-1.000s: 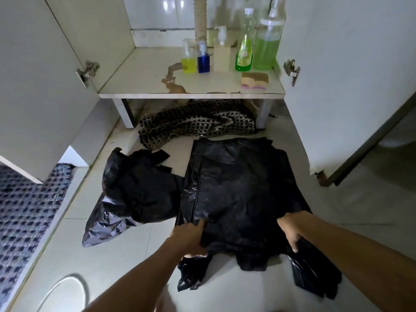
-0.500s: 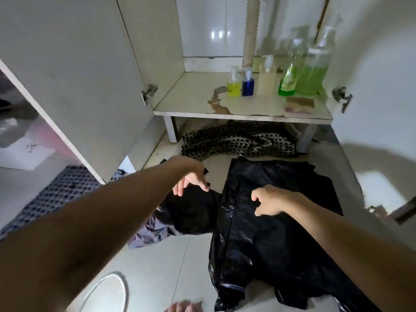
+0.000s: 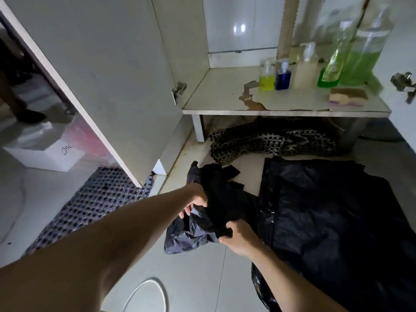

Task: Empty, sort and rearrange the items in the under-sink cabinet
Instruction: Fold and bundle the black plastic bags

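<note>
A crumpled black plastic bag (image 3: 216,199) lies on the tiled floor in front of the open under-sink cabinet. My left hand (image 3: 195,202) grips its left side and my right hand (image 3: 238,238) pinches its lower right edge. To the right, a flattened black plastic bag (image 3: 333,212) is spread on the floor. On the cabinet shelf (image 3: 225,95) stand a yellow bottle (image 3: 267,78), a blue bottle (image 3: 283,77), a cream pump bottle (image 3: 305,70) and two green bottles (image 3: 337,59), with a sponge (image 3: 347,96) near the shelf's front right.
A checkered cloth (image 3: 270,140) is bunched under the shelf. The left cabinet door (image 3: 94,70) stands open; a patterned mat (image 3: 90,203) and a white box (image 3: 45,152) lie beyond it. A white hose loop (image 3: 157,289) rests on the floor near me.
Both hands moved off the flattened bag to the left and took hold of the crumpled bag. The view swung left and closer.
</note>
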A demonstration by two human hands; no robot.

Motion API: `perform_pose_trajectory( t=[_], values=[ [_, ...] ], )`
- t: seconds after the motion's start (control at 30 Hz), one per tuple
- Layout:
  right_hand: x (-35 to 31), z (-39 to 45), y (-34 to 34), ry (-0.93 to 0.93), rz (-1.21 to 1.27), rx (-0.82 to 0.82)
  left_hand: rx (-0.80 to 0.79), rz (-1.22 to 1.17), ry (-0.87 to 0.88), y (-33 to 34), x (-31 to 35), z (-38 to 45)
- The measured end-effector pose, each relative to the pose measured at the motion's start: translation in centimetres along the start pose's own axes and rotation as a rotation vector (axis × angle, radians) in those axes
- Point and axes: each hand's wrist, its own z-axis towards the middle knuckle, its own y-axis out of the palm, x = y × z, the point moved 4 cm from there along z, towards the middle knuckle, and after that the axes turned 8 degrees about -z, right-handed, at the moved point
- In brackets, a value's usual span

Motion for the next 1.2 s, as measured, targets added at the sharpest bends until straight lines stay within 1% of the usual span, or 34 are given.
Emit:
perform_pose_trajectory(
  t=[0.1,0.17,0.3,0.37,0.43,0.53,0.6,0.7,0.73,0.8,0.87,0.9,0.97,1.0,1.07,1.13,1.2],
  values=[
    [0.3,0.6,1.5,0.002,-0.015,0.042,0.017,-0.006,0.059,0.3,0.2,0.1],
    [-0.3,0.4,1.0,-0.020,0.026,0.076,0.036,0.038,0.110,-0.4,0.5,-0.6],
    [-2.4,-0.4,-1.9,0.037,0.181,0.064,0.169,0.247,0.265,-4.2,1.8,-4.3],
    [-3.9,-0.6,-4.6,0.026,0.212,0.105,0.235,0.305,0.353,-6.7,2.6,-6.6],
    [-5.9,-1.3,-8.1,-0.034,0.241,0.143,0.339,0.307,0.435,-9.1,3.6,-9.1],
    [-9.0,-2.4,-13.9,-0.106,0.285,0.193,0.560,0.327,0.533,-11.8,5.5,-12.4],
    [-10.7,-2.7,-17.5,-0.177,0.263,0.237,0.712,0.321,0.568,-13.0,6.5,-14.9],
    [-11.7,-3.8,-21.2,-0.270,0.282,0.230,0.830,0.205,0.601,-13.2,7.7,-17.9],
    [-11.7,-4.3,-21.8,-0.298,0.329,0.216,0.829,0.151,0.617,-12.9,8.0,-18.3],
    [-11.0,-4.5,-21.8,-0.319,0.428,0.171,0.778,0.102,0.653,-11.8,8.3,-18.1],
    [-10.0,-4.1,-20.4,-0.277,0.429,0.160,0.718,0.123,0.696,-10.8,8.7,-17.7],
    [-9.6,-4.0,-19.6,-0.253,0.436,0.185,0.698,0.131,0.717,-10.5,9.0,-17.5],
    [-8.8,-4.0,-18.6,-0.218,0.476,0.286,0.654,0.120,0.748,-10.2,9.2,-17.3],
    [-8.7,-4.1,-18.4,-0.237,0.501,0.321,0.635,0.113,0.762,-10.1,9.2,-17.3],
    [-8.8,-4.2,-18.1,-0.268,0.533,0.334,0.610,0.064,0.803,-10.4,9.0,-17.2],
    [-8.8,-4.1,-18.2,-0.261,0.594,0.348,0.583,-0.004,0.825,-10.9,8.4,-17.1],
    [-8.9,-4.4,-18.9,-0.254,0.732,0.377,0.560,0.006,0.771,-11.4,7.4,-16.7]
  ],
)
